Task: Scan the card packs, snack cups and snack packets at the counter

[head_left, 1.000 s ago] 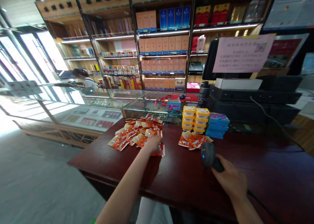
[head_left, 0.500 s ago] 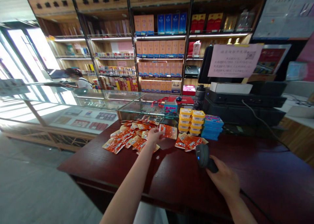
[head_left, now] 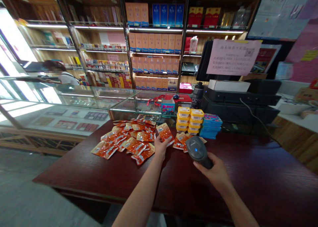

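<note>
Gripped by its lower edge, an orange snack packet [head_left: 165,133] is in my left hand [head_left: 161,145], tilted above the dark wooden counter [head_left: 174,177]. My right hand [head_left: 215,170] is wrapped round the handle of a black barcode scanner [head_left: 196,149], whose blue light is lit. The scanner's head points toward the held packet. To the left lies a loose heap of similar orange packets [head_left: 134,145]. A smaller group of packets [head_left: 181,141] rests just right of my left hand, partly hidden behind the scanner.
Yellow-lidded tubs [head_left: 184,120] stand stacked beside blue boxes [head_left: 211,126] at the counter's back. A dark bottle [head_left: 197,96] and a monitor with a pink paper sheet [head_left: 233,57] are behind. Glass display cases [head_left: 99,101] run left, where another person [head_left: 67,76] is.
My left hand has turned the packet from level to slanted. My right hand has moved the scanner left and up, closer to the packet. The view has shifted right.
</note>
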A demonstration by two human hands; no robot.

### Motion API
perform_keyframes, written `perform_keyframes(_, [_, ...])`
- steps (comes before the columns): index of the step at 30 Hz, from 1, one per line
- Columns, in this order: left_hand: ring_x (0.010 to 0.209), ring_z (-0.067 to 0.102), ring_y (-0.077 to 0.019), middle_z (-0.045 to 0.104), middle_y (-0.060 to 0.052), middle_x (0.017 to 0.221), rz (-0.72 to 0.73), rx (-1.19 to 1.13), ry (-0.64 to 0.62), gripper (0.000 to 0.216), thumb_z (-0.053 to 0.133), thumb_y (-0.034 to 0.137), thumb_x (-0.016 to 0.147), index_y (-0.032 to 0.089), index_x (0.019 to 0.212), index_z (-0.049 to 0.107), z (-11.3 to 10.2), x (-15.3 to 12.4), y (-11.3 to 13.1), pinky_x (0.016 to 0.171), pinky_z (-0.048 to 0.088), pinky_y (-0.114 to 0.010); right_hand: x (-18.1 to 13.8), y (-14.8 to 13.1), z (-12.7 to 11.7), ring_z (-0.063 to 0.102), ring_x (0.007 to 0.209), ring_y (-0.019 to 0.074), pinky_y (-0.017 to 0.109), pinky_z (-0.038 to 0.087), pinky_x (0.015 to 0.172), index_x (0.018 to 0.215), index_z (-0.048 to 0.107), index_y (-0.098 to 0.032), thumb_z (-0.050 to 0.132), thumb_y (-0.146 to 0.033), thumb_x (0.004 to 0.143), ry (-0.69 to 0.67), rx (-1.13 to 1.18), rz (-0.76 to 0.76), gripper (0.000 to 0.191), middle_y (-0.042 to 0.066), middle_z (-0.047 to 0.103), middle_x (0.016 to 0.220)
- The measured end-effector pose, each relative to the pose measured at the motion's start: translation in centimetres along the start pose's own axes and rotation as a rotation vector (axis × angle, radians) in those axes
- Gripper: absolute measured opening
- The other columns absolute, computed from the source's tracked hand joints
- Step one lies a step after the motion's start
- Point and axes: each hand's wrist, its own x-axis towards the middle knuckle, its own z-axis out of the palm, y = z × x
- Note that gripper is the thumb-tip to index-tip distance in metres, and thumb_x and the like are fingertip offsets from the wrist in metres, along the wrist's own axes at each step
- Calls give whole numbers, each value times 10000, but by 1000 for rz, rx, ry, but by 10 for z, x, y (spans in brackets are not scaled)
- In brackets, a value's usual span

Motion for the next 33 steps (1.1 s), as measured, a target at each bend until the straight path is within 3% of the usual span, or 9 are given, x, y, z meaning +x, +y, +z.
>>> perform_keyframes(2, [786, 672, -202, 712, -85, 896, 3, 5, -33, 499, 807, 353, 521, 121, 925, 628, 0, 0, -2, 788, 543, -372, 0, -8, 3, 625, 656, 211, 322, 506, 606, 910, 642, -174, 708, -450, 615, -59, 82, 45, 409, 45, 693, 773])
perform_keyframes(6, [824, 671, -205, 712, -98, 943, -5, -21, -76, 509, 809, 320, 532, 119, 963, 628, -1, 0, -7, 842, 521, -387, -3, -24, 2, 433, 392, 92, 233, 360, 380, 885, 598, -179, 720, -429, 618, -217, 242, 177, 385, -41, 576, 559])
perform_keyframes(12, [867, 667, -231, 708, -111, 964, 29, 42, -90, 465, 790, 311, 565, 118, 960, 640, -1, 3, -12, 862, 507, -412, -8, -38, 0, 380, 368, 65, 195, 310, 367, 883, 567, -174, 716, -414, 628, -358, 286, 240, 381, -89, 479, 460])
perform_keyframes(18, [886, 661, -245, 702, -119, 1000, 49, 86, -90, 457, 785, 306, 578, 118, 973, 653, -1, 3, -14, 863, 507, -413, -9, -32, 4, 371, 348, 77, 211, 307, 364, 865, 580, -175, 674, -424, 663, -383, 243, 216, 334, -91, 458, 427])
perform_keyframes(22, [854, 663, -222, 711, -104, 950, 38, 60, -85, 466, 785, 306, 573, 112, 971, 641, -1, 1, -13, 854, 507, -397, -7, -15, 0, 578, 539, 157, 266, 441, 496, 928, 625, -182, 657, -440, 661, -235, 1, 49, 373, 20, 669, 693])
perform_keyframes(24, [871, 659, -214, 708, -97, 961, 52, 59, -88, 441, 771, 316, 592, 113, 961, 643, 0, 0, -11, 863, 501, -382, -6, -1, -5, 647, 750, 223, 309, 478, 633, 993, 634, -210, 637, -421, 681, -101, -276, -38, 377, 51, 707, 867])
perform_keyframes(27, [869, 652, -191, 706, -83, 947, 80, 101, -99, 366, 744, 333, 623, 114, 902, 652, 2, -2, -7, 834, 504, -328, -7, 27, -13, 661, 815, 254, 337, 465, 664, 1082, 608, -254, 565, -368, 757, -3, -690, -104, 348, 41, 710, 939])
perform_keyframes(30, [730, 648, -153, 700, -55, 861, 44, 131, -134, 372, 745, 352, 612, 127, 881, 620, 4, -5, -4, 634, 515, -247, -9, 54, -19, 664, 826, 228, 313, 457, 663, 1109, 586, -241, 538, -291, 778, 42, -834, -207, 338, 38, 701, 1012])
perform_keyframes(33, [525, 586, -106, 673, -4, 711, -25, 172, -106, 434, 777, 360, 566, 150, 868, 548, 6, -7, -1, 426, 421, -177, -9, 69, -22, 665, 811, 212, 303, 451, 652, 1122, 577, -238, 543, -294, 787, 85, -860, -255, 342, 30, 699, 1026])
